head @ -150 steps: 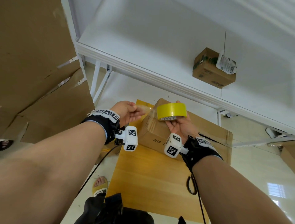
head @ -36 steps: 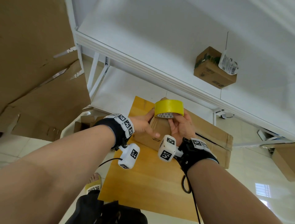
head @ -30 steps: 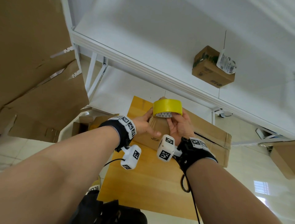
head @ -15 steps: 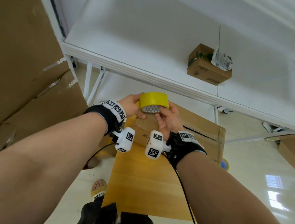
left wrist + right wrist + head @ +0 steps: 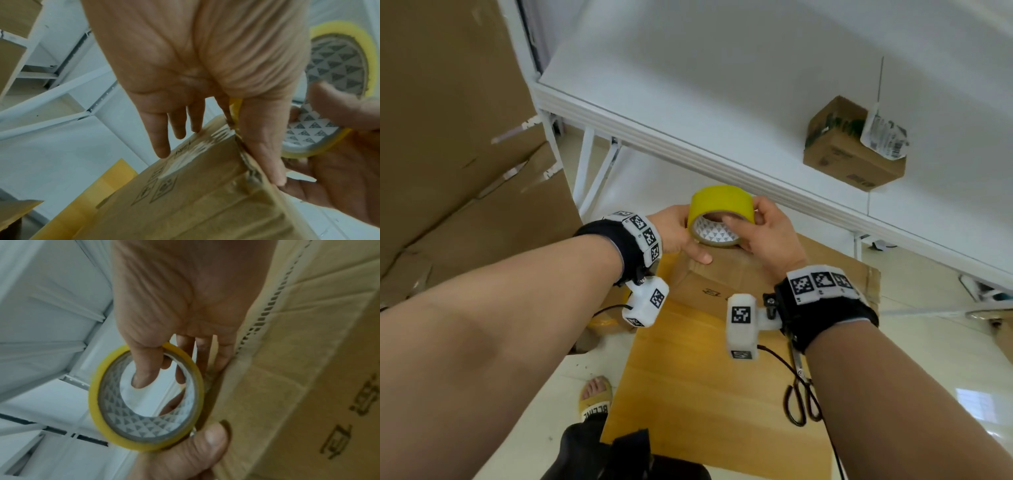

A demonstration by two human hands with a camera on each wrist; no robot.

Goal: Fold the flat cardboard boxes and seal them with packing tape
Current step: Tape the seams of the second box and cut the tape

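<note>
The left hand (image 5: 671, 233) is laid straight-fingered against the box (image 5: 726, 277), thumb along its top edge. At the box's twelve o'clock the tape roll (image 5: 720, 205) is gripped by the right hand (image 5: 770, 236), thumb hooked inside. At four o'clock, scissors (image 5: 803, 383) are seen lying on the wooden table (image 5: 688, 377).

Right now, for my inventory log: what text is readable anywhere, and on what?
"BLLINE", roughly: strap of the yellow sandal.
On the brown cardboard box, black printed characters: blurred, unreadable.
On the small brown carton, the white barcode label: too small.
Core of the yellow tape roll: triangle pattern, no words.
</note>
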